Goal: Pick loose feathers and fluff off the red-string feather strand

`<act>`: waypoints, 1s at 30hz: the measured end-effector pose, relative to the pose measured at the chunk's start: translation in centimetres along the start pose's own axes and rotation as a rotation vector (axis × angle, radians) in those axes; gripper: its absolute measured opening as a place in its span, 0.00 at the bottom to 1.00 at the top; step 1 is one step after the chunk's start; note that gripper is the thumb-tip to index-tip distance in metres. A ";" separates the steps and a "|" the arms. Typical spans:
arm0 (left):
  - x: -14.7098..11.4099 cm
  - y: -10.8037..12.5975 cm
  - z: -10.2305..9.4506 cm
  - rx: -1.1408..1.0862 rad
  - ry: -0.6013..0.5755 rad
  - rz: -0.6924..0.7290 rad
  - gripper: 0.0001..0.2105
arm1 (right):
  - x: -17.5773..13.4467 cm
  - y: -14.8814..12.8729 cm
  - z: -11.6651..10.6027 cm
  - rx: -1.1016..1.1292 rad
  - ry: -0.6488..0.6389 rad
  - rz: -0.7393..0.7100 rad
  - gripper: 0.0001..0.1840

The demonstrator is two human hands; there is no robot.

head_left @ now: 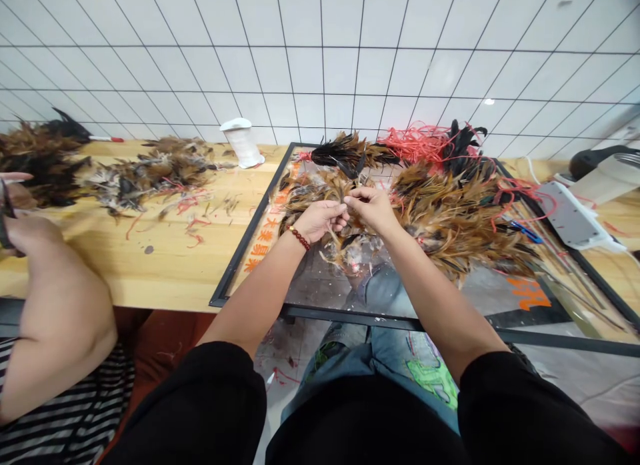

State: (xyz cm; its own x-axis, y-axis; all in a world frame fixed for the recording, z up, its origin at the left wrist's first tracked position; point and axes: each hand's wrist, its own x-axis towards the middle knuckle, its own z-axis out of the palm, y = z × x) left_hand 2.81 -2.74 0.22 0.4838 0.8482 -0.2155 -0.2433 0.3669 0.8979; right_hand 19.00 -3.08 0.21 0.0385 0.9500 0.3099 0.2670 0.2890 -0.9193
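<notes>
My left hand (pixel 321 221), with a beaded bracelet at the wrist, is closed in a pinch on small feathers (pixel 331 235), whose pale ends hang below the fingers. Meeting it fingertip to fingertip, my right hand (pixel 373 207) pinches at the same feathers. Just how many are held is hidden by the fingers. Loose brown feathers (pixel 313 188) lie right behind and under my left hand. To the right of my right hand spreads a large heap of brown feather bunches (pixel 450 215). A dark feather bunch (pixel 345 151) tied with pink string lies beyond both hands.
Under the feathers lies a black-framed clear panel (pixel 320 310). Tangled pink string (pixel 415 145) sits by the tiled wall. A power strip (pixel 570 215) and blue pen (pixel 526 232) are at right. Leftward are a white roll (pixel 243 143), more feathers (pixel 145 175) and a co-worker's arm (pixel 60 278).
</notes>
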 end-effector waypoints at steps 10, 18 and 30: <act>0.8 0.0 -0.3 -0.181 0.280 0.171 0.04 | -0.7 0.5 -1.3 -0.712 -0.196 -0.067 0.08; 0.7 0.2 0.0 -0.154 0.339 0.217 0.06 | -0.9 -0.3 -1.1 -0.816 -0.142 -0.221 0.13; 0.7 -0.5 0.9 0.089 0.298 0.210 0.08 | -1.6 -0.9 -0.8 -1.062 -0.137 -0.335 0.18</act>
State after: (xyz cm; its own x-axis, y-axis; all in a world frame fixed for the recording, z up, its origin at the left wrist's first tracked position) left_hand 4.01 -2.63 -0.06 0.1616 0.9803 -0.1139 -0.2306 0.1497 0.9615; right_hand 19.48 -4.91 0.74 -0.2784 0.8670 0.4133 0.9322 0.3475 -0.1010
